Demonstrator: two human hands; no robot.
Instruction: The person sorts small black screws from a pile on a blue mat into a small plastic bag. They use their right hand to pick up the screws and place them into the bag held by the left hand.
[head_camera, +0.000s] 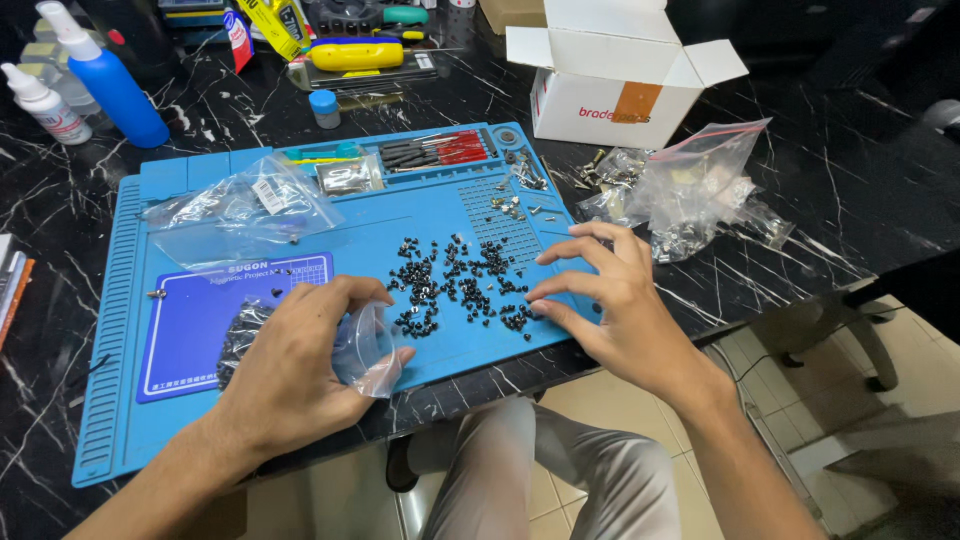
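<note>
The tabletop (860, 200) is black marble with white veins. The mat (110, 330) is bright blue, with a darker blue panel (190, 330). The screws (455, 285) are black. The bag (365, 350) is clear. The box (615, 85) is white with an orange patch. One bottle (110, 85) is blue, white-capped. The trousers (560, 480) are light grey.
</note>
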